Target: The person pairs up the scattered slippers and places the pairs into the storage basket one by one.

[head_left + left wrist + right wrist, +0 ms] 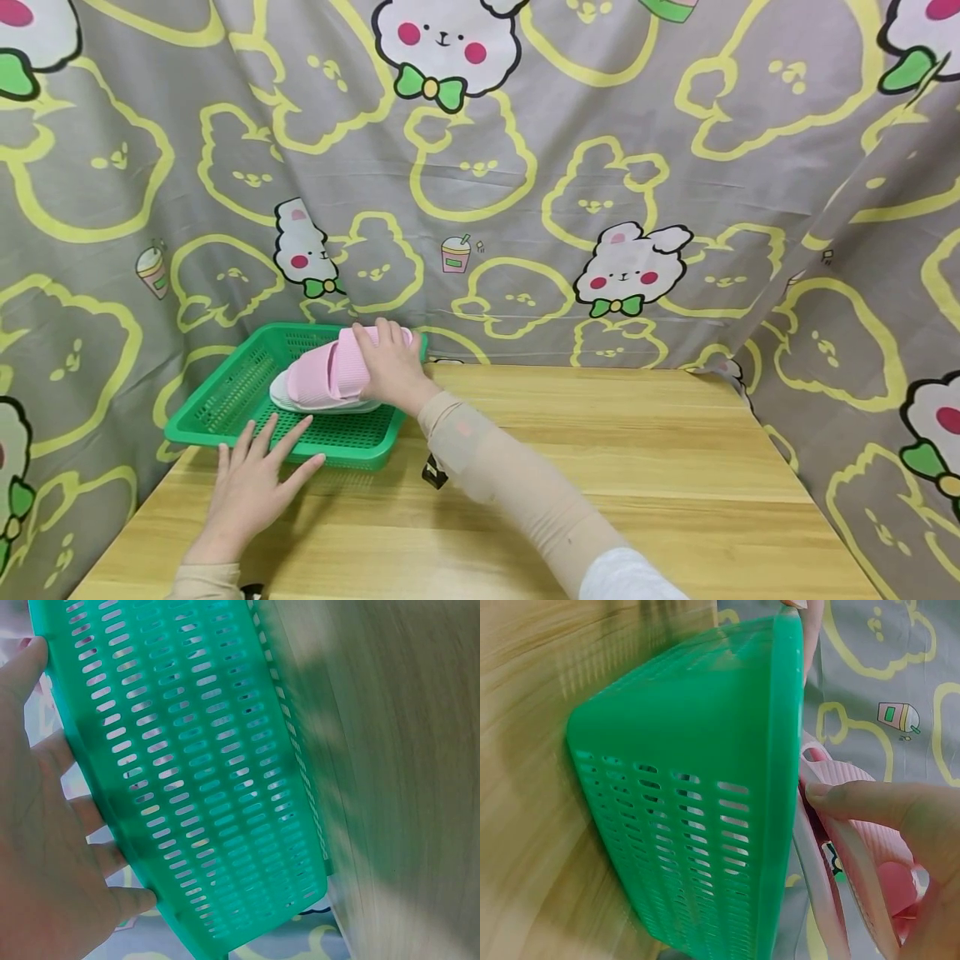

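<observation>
A pink slipper (311,379) with a white sole lies in a green plastic basket (193,437), its toe toward the left. My right hand (396,367) grips its heel end, above the basket's right side. In the right wrist view that hand (922,817) holds the ribbed pink slipper (847,772) just beyond the basket rim, where two pale sole-like edges show side by side. My left hand (251,492) touches the near rim with its fingers spread. Seen from the left wrist, its fingertips (135,898) rest along the rim of the slotted wall.
The basket stands at the back left of a wooden table (600,467). A patterned grey curtain (495,225) hangs close behind it and along both sides. Near my right wrist, a small black object (433,472) shows.
</observation>
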Motion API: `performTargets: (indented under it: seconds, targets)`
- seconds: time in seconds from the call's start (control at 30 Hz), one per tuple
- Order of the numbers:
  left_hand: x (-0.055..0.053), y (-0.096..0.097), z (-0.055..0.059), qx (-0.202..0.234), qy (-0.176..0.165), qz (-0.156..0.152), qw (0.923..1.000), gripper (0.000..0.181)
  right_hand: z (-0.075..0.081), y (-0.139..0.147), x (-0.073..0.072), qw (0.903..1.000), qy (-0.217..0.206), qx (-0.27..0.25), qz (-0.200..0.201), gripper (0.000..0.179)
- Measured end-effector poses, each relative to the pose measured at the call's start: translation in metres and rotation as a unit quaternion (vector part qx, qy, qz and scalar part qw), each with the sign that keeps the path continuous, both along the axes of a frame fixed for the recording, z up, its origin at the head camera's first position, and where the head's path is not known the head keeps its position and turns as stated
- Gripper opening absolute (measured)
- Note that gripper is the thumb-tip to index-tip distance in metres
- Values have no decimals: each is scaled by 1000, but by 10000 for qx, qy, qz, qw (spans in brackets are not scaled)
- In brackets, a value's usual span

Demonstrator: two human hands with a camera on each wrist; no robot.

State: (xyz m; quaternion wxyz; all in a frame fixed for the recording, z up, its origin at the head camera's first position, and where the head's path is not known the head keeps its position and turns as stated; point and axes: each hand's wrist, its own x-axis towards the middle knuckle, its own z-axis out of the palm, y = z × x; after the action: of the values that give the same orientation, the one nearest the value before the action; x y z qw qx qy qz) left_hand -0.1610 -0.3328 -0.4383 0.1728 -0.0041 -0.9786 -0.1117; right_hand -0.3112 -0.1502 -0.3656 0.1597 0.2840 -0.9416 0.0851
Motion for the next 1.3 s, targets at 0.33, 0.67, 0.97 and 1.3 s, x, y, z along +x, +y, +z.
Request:
performTargets:
  seconds: [0.33, 0.67, 0.97, 1.3]
  targets:
    - [0, -1, -1, 23, -17, 20, 10000, 65, -3, -5, 4, 9999, -107, -19, 66, 111]
    - [0, 0, -1, 17, -44, 48, 10000, 65, -3, -11, 5, 9996, -274, 51, 97, 109]
    - [-1, -1, -1, 19, -38, 44, 10000, 65, -5, -20, 2, 9989, -446, 144, 40, 111]
    - [0, -1, 1, 48, -144, 86, 9998, 65, -5, -27, -1, 9976, -639, 279, -40, 110]
